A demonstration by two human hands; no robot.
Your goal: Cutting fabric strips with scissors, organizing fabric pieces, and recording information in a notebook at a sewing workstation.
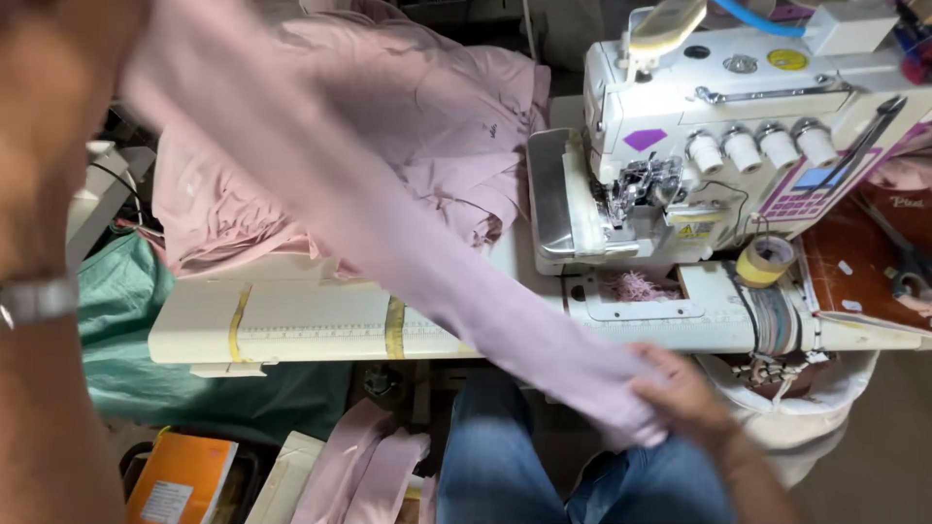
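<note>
Left forearm, blurred, closest to the lens, filling the left edge; metal watch band round the wrist. Left hand itself out of frame above, so grip not to be told.

Orange box, low on the floor beside that forearm. Green cloth, heaped under the table edge just right of the arm.

Long pink fabric strip, stretched taut on a slant from the upper left, near the raised arm, down to the right hand; blurred along its upper length.

Pile of pink garments, behind the strip, heaped on the table well above the right hand.

White table, under the strip, with a printed ruler and two yellow tape bands across it.

Folded pink pieces, low, left of the right hand, beside the knees. Blue jeans, directly under the right hand.

Right hand, fingers closed round the lower end of the pink strip, held above the lap, in front of the table edge.

Sewing machine, white, up and beyond the right hand, with four knobs along its front. Pink thread scraps, in the tray below the needle. Roll of tape, to the right of the scraps. White bag, hung under the table just right of the hand.
</note>
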